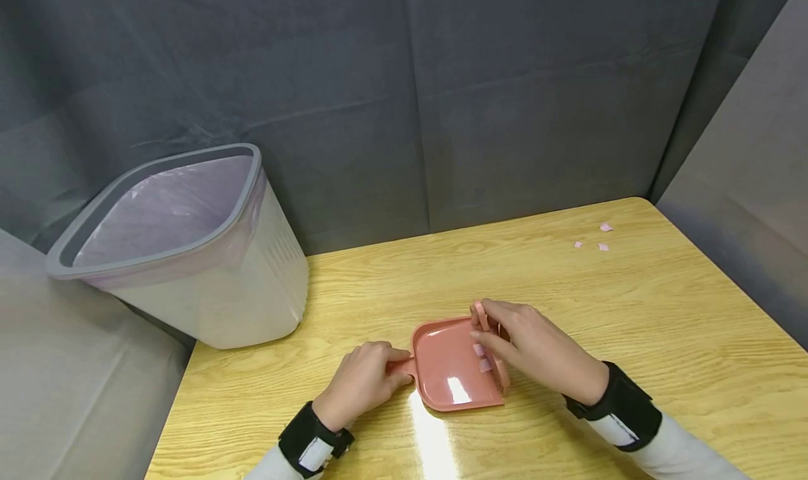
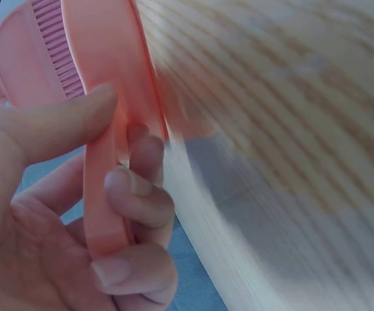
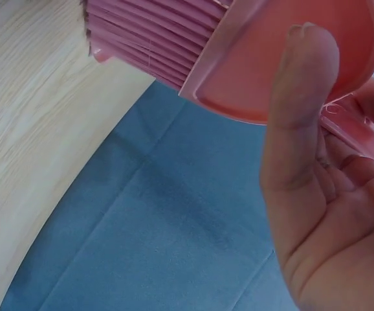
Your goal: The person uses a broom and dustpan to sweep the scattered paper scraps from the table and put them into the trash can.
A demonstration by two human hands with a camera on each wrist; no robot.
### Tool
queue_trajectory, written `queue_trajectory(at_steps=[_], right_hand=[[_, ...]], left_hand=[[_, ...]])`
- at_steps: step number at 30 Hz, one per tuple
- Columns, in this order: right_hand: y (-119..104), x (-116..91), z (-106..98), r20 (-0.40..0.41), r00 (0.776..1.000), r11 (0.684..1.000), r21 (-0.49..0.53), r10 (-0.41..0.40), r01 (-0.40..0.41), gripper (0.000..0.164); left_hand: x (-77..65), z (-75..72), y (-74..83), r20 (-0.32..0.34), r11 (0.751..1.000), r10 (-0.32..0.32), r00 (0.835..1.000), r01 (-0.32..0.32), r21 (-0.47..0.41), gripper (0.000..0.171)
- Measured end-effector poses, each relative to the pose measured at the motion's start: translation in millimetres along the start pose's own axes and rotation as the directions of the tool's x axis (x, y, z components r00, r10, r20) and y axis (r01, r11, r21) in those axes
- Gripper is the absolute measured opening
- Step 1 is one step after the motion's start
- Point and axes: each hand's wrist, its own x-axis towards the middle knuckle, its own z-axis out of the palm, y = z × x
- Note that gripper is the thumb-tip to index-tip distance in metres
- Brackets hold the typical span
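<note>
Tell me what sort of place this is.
Probably a makeshift filming booth rather than an ordinary room: grey cloth hangs behind and on both sides of the wood-grain table, and the person wears black straps on both wrists.

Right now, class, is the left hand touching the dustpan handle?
Touching: the left wrist view plainly shows the left hand, its fingers curled round the dustpan handle.
</note>
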Motion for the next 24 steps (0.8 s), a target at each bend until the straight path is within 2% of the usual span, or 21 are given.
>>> queue_trajectory(at_steps=[5, 9, 12, 15, 21, 24], right_hand=[[-0.2, -2.1, -9.2, -0.064, 0.997, 0.999, 0.011, -0.031, 0.032, 0.009], [2.5, -2.6, -17.6, -0.115, 0.993, 0.995, -0.098, -0.016, 0.005, 0.010], [6.0, -2.2, -20.1, -0.114, 0.993, 0.981, -0.190, 0.015, -0.037, 0.014], [9.7, -2.0, -16.9, -0.089, 0.995, 0.973, -0.220, 0.049, -0.068, 0.016], [9.4, -2.0, -5.2, 0.005, 0.998, 0.993, -0.101, 0.061, -0.060, 0.015], [6.3, -0.9, -1.6, 0.007, 0.999, 0.998, -0.048, 0.040, -0.039, 0.015]], left_hand=[[0.1, 0.1, -0.1, 0.000, 1.000, 0.001, 1.000, -0.001, -0.002, 0.027], [0.2, 0.4, 0.0, 0.002, 1.000, 0.000, 1.000, 0.000, 0.002, 0.027], [-0.1, -0.1, 0.2, 0.004, 1.000, -0.003, 1.000, 0.003, 0.006, 0.028], [-0.2, -0.5, 0.0, 0.004, 1.000, -0.004, 1.000, 0.004, 0.009, 0.029], [0.1, -0.1, -0.4, -0.002, 1.000, 0.005, 1.000, -0.005, 0.011, 0.028], [0.2, 0.5, -0.9, -0.008, 1.000, 0.010, 1.000, -0.010, 0.010, 0.027]])
